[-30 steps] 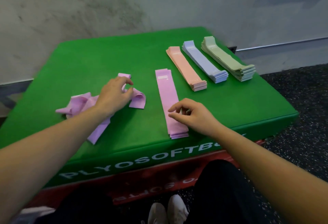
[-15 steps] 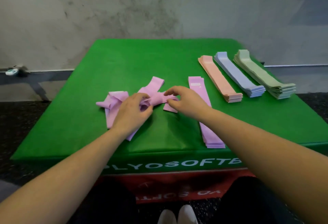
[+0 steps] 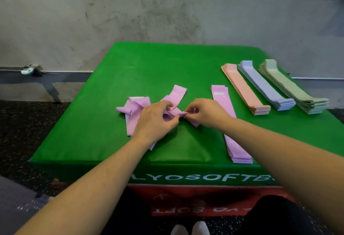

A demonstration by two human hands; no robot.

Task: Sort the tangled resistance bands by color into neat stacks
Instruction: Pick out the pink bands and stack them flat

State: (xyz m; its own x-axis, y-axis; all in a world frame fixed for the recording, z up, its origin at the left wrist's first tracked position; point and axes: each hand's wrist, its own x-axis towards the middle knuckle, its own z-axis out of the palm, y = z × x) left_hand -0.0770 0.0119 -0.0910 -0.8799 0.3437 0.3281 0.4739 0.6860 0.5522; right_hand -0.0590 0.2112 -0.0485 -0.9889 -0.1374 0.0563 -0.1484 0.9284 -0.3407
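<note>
A tangle of pink resistance bands point(image 3: 136, 110) is seen on the green plyo box point(image 3: 149, 63), left of its centre, with one flat end point(image 3: 178, 93) of a band sticking out toward the wall. The left hand point(image 3: 154, 121) is laid over the near right part of the tangle, its fingers point(image 3: 170, 107) curled round a bunched fold of pink band. The right hand point(image 3: 204, 112) is held just beside it, and a twisted piece of the same tangle is pinched between its thumb and fingers. The two hands are almost touching at the knot between them.

To the right of the hands a neat stack of pink bands point(image 3: 234, 141) is laid lengthwise, running from the box's near edge toward the wall; its middle is crossed by the right forearm. Further right, three more sorted stacks are set side by side and slightly slanted: a peach stack point(image 3: 245, 91), a light blue stack point(image 3: 266, 87) and a pale green stack point(image 3: 294, 89), the green one being the thickest and nearest the box's right edge.

White lettering is printed on the front face of the green box, and a red box point(image 3: 186, 193) with inverted white lettering is seen beneath it. A grey concrete wall point(image 3: 130, 14) stands behind, and dark speckled flooring point(image 3: 22, 132) lies around the boxes. White shoe tips point(image 3: 189, 229) are visible at the bottom edge.
</note>
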